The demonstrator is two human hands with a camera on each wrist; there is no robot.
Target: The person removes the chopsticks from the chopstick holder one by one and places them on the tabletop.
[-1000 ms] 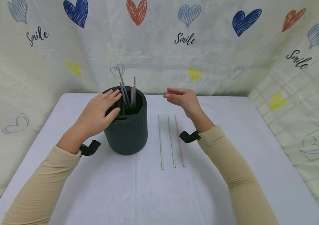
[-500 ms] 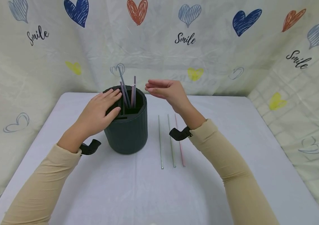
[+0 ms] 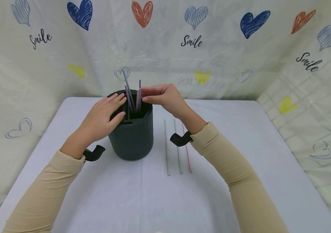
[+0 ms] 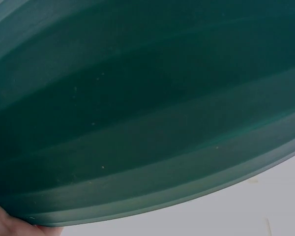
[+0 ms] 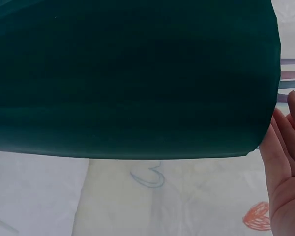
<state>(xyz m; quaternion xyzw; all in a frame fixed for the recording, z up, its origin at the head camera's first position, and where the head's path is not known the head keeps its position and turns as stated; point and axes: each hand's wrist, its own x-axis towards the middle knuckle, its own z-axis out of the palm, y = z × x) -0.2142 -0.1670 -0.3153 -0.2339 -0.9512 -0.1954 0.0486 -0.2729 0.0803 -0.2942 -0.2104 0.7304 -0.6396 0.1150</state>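
Observation:
A dark green ribbed utensil holder point(image 3: 131, 142), divided inside, stands upright on the table. Several thin purplish and blue-grey sticks point(image 3: 129, 95) rise from its rear right compartment. My left hand point(image 3: 102, 113) rests over the holder's left rim, fingers extended across the top and thumb spread. At the right rim is my right hand point(image 3: 165, 97), its fingertips and thumb close beside the rightmost stick. The right wrist view shows that thumb apart from the fingers point(image 5: 282, 142), near the sticks point(image 5: 292, 74); the holder's wall fills most of both wrist views.
Three thin sticks lie apart on the white table point(image 3: 154, 200) right of the holder: a pale green one point(image 3: 166, 149), another green one point(image 3: 180, 161) and a pink one point(image 3: 188, 158). A patterned curtain point(image 3: 165, 48) hangs behind the table.
My right hand has moved left from above the table to the holder's right rim, lowering slightly at the end. The left hand and the holder have stayed in place.

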